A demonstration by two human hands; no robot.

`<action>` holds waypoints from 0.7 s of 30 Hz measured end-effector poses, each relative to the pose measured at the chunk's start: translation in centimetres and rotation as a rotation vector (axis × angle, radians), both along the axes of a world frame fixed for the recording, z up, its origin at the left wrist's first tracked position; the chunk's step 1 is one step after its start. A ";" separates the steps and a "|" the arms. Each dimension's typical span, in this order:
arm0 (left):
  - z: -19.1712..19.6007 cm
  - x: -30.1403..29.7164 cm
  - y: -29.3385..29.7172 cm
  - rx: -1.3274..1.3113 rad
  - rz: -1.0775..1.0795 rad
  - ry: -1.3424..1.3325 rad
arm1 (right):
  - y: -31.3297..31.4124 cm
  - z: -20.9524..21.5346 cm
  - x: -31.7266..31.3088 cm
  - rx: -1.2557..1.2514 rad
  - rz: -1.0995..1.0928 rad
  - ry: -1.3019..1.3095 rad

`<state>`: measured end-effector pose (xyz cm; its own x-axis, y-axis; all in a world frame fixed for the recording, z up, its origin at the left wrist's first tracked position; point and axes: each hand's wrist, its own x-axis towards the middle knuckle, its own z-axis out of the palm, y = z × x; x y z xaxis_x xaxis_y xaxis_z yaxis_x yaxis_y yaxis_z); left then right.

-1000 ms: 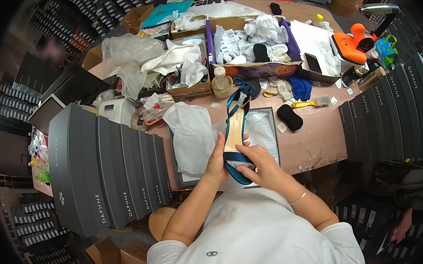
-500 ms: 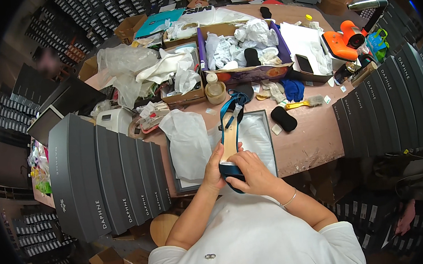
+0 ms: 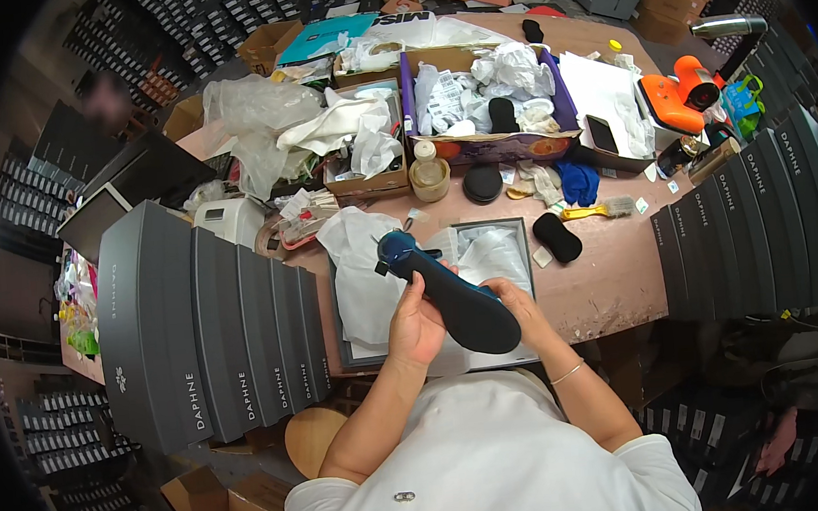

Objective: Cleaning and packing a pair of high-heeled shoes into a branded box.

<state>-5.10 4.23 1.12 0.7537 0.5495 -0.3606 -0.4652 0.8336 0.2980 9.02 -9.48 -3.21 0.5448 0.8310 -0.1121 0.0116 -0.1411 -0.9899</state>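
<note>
A dark blue high-heeled sandal (image 3: 466, 304) is held between both my hands, its black sole turned up toward me and its heel end at the far left. My left hand (image 3: 417, 327) grips it along the left side, thumb on the sole. On the right, my right hand (image 3: 521, 312) holds the front part by its edge, with most of the fingers hidden behind the shoe. Beneath the sandal lies an open grey shoebox (image 3: 526, 246) lined with white tissue paper (image 3: 363, 278), which spreads over its left side.
Dark grey shoeboxes stand stacked at the left (image 3: 151, 333) and the right (image 3: 762, 218). Beyond the open box are a glass bottle (image 3: 430, 175), a round black tin (image 3: 482, 184), a black sponge (image 3: 557, 237), a yellow-handled brush (image 3: 602, 209) and a purple carton (image 3: 565, 99) of crumpled paper.
The sandal has been turned over, from insole up to sole up, and tilted leftward. My right hand has shifted from the toe strap to the right edge. The view has shifted slightly.
</note>
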 end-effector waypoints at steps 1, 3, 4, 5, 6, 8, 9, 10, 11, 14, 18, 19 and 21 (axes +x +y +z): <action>0.1 -0.4 0.5 0.058 0.031 0.049 | 0.0 -0.7 0.8 -0.095 -0.038 -0.353; -0.3 -1.2 1.1 0.134 0.069 0.130 | -0.8 -1.9 2.1 -0.255 -0.032 -0.790; -0.6 -1.5 1.3 0.154 0.077 0.158 | -1.2 -2.6 2.5 -0.336 -0.029 -1.009; -0.7 -1.7 1.6 0.177 0.080 0.185 | -1.7 -3.8 2.8 -0.390 0.043 -0.972; -0.8 -1.7 1.7 0.191 0.092 0.207 | -1.8 -5.2 3.1 -0.438 0.115 -0.940; -1.0 -2.1 1.8 0.215 0.103 0.231 | -1.7 -7.2 3.0 -0.440 0.141 -0.908; -1.1 -2.4 1.9 0.226 0.109 0.243 | -1.7 -7.7 2.9 -0.395 0.095 -0.907; -1.3 -2.5 2.1 0.246 0.111 0.254 | -1.6 -8.2 2.7 -0.351 0.048 -0.906; -1.6 -2.8 2.3 0.266 0.111 0.265 | -1.8 -8.8 2.8 -0.232 -0.060 -0.811; -4.9 -4.3 4.5 0.391 0.052 0.415 | -3.1 -9.7 3.3 -0.024 -0.390 -0.377; -7.4 -3.6 4.6 0.867 0.245 0.853 | -6.4 -12.2 5.1 -0.014 -0.660 0.240; -8.5 -3.4 4.0 1.028 0.342 0.961 | -6.8 -12.3 5.3 0.041 -0.705 0.426; -8.2 -2.5 2.2 0.793 -0.109 0.560 | -8.2 -11.0 5.1 0.086 -0.676 0.672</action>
<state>-7.60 6.44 -7.11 0.6467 0.7248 -0.2376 -0.0177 0.3257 0.9453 14.14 -17.70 -14.23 0.7561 0.3844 -0.5297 -0.6205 0.1636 -0.7670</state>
